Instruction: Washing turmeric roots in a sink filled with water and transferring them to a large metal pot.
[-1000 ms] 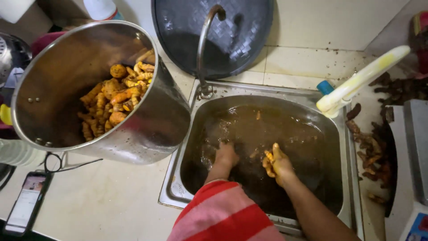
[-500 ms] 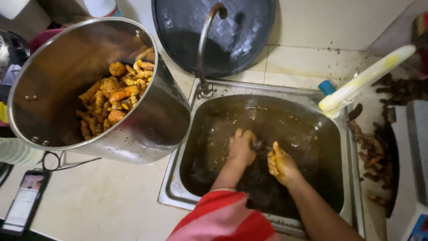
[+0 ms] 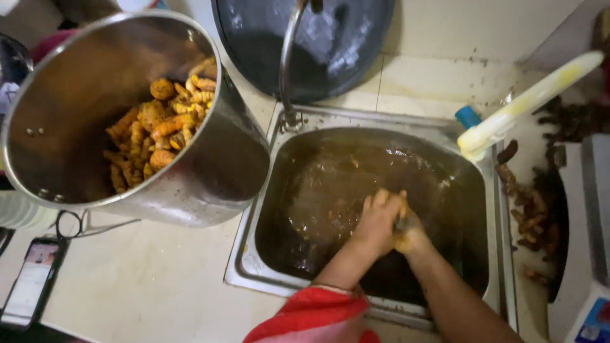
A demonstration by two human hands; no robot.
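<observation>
Both my hands are down in a steel sink (image 3: 249, 267) filled with muddy brown water (image 3: 318, 190). My left hand (image 3: 377, 220), on the arm with a red sleeve (image 3: 311, 314), is pressed against my right hand (image 3: 412, 236). They are clasped together around a small dark root piece (image 3: 400, 222) that is mostly hidden between them. To the left, a large steel pot (image 3: 216, 171) lies tilted on the counter and holds several washed orange-yellow turmeric roots (image 3: 159, 133).
A curved tap (image 3: 289, 63) rises behind the sink, with a dark round pan (image 3: 337, 44) leaning on the tiled wall. Unwashed brown roots (image 3: 530, 209) lie on the right counter beside a pale-handled tool (image 3: 527, 101) and a white scale (image 3: 597, 216). A phone (image 3: 32, 282) lies at lower left.
My hands, apart in the water a second ago, have come together in the middle of the sink. The orange piece seen in my right hand is now covered.
</observation>
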